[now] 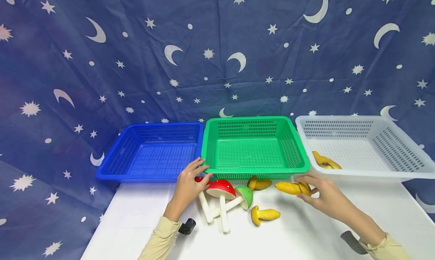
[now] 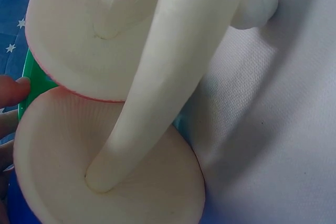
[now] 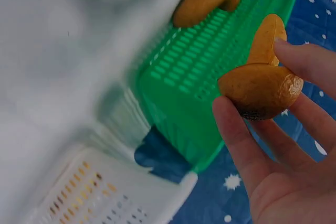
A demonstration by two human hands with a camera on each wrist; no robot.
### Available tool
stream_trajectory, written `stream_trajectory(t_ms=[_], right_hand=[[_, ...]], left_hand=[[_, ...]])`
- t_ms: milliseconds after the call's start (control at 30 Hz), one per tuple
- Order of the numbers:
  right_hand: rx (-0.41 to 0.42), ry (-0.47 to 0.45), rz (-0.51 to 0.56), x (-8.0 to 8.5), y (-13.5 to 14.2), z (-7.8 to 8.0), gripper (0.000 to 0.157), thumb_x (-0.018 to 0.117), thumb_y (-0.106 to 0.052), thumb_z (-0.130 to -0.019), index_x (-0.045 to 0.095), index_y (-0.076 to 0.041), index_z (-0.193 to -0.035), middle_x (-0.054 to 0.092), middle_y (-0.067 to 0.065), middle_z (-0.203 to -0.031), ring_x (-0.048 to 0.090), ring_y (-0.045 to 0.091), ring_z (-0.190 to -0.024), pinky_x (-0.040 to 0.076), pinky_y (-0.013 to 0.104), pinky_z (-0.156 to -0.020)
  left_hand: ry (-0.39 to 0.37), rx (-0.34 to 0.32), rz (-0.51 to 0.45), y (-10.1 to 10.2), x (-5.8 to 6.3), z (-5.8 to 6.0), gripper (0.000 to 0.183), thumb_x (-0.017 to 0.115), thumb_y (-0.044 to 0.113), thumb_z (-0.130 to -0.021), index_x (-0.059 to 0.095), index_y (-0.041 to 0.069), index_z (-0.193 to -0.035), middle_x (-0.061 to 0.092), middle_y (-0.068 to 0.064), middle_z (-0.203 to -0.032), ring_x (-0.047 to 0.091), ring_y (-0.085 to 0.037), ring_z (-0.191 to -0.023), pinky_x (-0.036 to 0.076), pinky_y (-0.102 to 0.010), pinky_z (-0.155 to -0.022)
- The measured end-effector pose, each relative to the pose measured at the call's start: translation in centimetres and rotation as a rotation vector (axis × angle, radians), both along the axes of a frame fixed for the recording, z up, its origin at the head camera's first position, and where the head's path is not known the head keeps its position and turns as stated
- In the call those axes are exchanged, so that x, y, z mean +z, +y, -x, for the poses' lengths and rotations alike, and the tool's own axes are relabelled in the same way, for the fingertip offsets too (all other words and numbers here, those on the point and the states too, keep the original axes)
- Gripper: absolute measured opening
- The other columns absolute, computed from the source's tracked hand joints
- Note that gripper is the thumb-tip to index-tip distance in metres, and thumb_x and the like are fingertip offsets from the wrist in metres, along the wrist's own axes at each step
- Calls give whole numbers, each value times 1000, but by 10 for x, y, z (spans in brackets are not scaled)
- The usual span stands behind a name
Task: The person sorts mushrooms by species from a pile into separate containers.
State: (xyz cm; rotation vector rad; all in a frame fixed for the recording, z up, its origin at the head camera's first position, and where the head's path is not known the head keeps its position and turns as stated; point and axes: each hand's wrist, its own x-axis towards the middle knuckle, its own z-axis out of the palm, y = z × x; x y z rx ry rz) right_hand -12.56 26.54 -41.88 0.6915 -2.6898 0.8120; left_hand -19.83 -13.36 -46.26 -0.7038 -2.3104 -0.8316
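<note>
yellow mushroom point(image 1: 289, 188) | pinched, jutting left from right hand point(image 1: 324, 194) | near green basket point(image 1: 255, 171)

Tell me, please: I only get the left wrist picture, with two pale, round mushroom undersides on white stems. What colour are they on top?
Observer: Red. The head view shows two white-stemmed, red-capped mushrooms side by side.
Visitor: Lovely! And what's happening over on the other side, where I can't see?
Observer: The person's right hand is holding a yellow, thick-stemmed mushroom between thumb and fingers.
Visitor: Are there more yellow ones put away anywhere?
Observer: It looks so: some similar yellow pieces lie in the near left corner of the white, perforated plastic basket.
</note>
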Motion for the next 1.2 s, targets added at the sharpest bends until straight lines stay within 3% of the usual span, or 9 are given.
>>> stream_trajectory(t_ms=[333,600,767,1200], right_hand=[[-15,74,9,20,21,3,39,84,-4,-67,68,-11,-103,64,3,-103,60,16,-83,53,19,-57],[-43,127,17,30,37,11,38,84,-4,-66,69,-8,-101,65,14,-107,59,12,-79,53,18,-55],[-81,154,-20,35,51,17,39,85,-4,-65,69,-8,-100,66,8,-99,56,6,-76,52,17,-54],[-175,123,-10,36,82,33,37,84,-3,-66,69,-1,-100,66,10,-92,52,-4,-73,49,12,-51]], left_hand=[[19,-12,-13,0,1,0,26,79,17,-77,74,2,-98,65,-18,-115,56,-34,-116,47,-50,-92],[47,-7,-18,0,-1,1,26,78,17,-76,74,3,-97,66,-18,-113,57,-34,-114,50,-52,-86],[17,-6,-18,1,1,0,27,80,16,-76,74,2,-98,65,-17,-115,56,-33,-116,47,-51,-91],[27,2,-6,1,0,0,27,79,17,-76,74,3,-98,65,-17,-115,56,-34,-116,48,-50,-90]])
